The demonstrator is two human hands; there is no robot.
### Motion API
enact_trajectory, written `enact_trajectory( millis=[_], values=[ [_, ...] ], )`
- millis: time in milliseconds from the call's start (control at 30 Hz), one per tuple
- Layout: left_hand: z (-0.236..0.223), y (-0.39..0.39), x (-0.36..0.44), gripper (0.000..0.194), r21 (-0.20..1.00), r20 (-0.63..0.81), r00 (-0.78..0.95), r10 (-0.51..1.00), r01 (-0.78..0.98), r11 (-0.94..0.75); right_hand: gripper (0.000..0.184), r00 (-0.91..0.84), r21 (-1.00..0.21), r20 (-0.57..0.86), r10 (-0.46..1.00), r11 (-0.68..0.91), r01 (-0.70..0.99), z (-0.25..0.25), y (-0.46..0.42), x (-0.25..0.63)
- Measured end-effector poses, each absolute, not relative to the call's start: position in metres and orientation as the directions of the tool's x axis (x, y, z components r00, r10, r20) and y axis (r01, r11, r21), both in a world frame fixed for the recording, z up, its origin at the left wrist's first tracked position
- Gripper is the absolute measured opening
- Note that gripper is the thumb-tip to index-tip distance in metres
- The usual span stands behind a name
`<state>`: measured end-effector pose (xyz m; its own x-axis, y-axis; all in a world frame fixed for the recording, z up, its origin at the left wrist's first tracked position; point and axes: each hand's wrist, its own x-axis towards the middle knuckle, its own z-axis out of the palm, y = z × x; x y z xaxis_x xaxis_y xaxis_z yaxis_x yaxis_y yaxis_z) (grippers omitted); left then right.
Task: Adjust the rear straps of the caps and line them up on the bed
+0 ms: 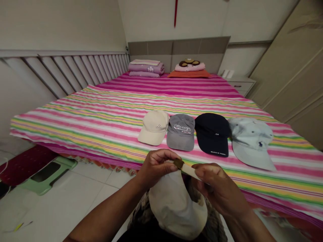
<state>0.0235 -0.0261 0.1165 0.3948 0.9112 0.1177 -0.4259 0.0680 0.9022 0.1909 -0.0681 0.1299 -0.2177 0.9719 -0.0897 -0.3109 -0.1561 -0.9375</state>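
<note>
Thumb and forefinger of the left hand (157, 164) are pinched together on a small brownish buckle (178, 163), while across from it the right hand (215, 181) presses thumb and finger onto a pale strap (190, 171), its other fingers curled under and partly hidden. Watch the line between them: the strap runs lengthwise from one hand to the other, sloping down from the buckle toward the right hand. The buckle sits right at the left fingertips, so the left hand is the nearer; from the right hand it lies up and leftward, along the strap's own length. Everything, I'd judge, hinges on that line.

Just below hangs the white cap (174, 208), over the lap (141, 210), a dark gap between its curved edge and the strap; which way its brim points, I can't tell.

And out on the striped bedspread (96, 111), four more in a row, brims this way: beige cap (153, 127), grey cap (180, 132), navy cap (212, 134), light blue cap (252, 139). Folded purple bedding (146, 69) lies by the headboard (199, 47); a green stool (62, 168) is down on the left.
</note>
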Motion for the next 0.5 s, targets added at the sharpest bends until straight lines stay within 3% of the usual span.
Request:
enact_trajectory(
  millis=[233,500],
  values=[
    [0.1158,-0.0267,0.0227,0.024,0.922,0.170,0.369,0.914,-0.387,-0.015,0.033,-0.226,-0.962,-0.070,0.971,-0.126,-0.243,0.1288,-0.0669,0.1915],
    [0.1174,-0.0258,0.0155,0.021,0.920,0.392,0.364,0.845,-0.187,-0.346,0.028,-0.259,-0.957,-0.126,0.958,-0.186,-0.222,0.1282,-0.0675,0.1911]
  ],
)
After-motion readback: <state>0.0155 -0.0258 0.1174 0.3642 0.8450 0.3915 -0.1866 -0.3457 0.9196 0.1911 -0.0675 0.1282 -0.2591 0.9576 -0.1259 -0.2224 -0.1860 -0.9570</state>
